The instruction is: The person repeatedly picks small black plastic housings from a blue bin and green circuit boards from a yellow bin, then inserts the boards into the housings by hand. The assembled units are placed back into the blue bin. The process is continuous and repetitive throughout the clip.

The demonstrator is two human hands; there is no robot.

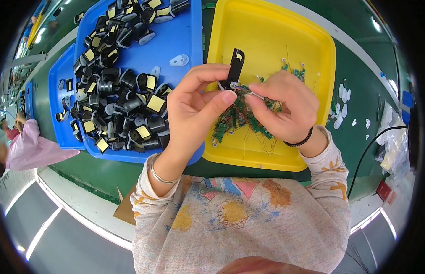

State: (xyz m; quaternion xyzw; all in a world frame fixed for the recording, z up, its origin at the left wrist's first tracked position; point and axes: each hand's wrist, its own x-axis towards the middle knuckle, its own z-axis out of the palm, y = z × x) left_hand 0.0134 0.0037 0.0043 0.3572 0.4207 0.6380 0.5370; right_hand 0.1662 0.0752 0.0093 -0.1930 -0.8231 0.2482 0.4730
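Note:
My left hand (201,100) is closed around a black plastic housing (236,66), its long flat part standing up above the fingers. A small round part with thin coloured wires (240,87) sits at the housing's lower end, by my left thumb. My right hand (288,105) pinches a thin metal tool (255,95), with its tip against those wires; most of the tool is hidden in the fingers. Beneath both hands, a yellow tray (272,27) carries a heap of small green circuit boards (242,119) with fine wires.
To the left, a blue tray (176,36) holds many black housings (121,105) with pale yellow pads. White oval pieces (342,93) lie on the green table (358,64) at right, near a clear plastic bag (393,141) and a black cable (365,153). Another person (36,144) sits at far left.

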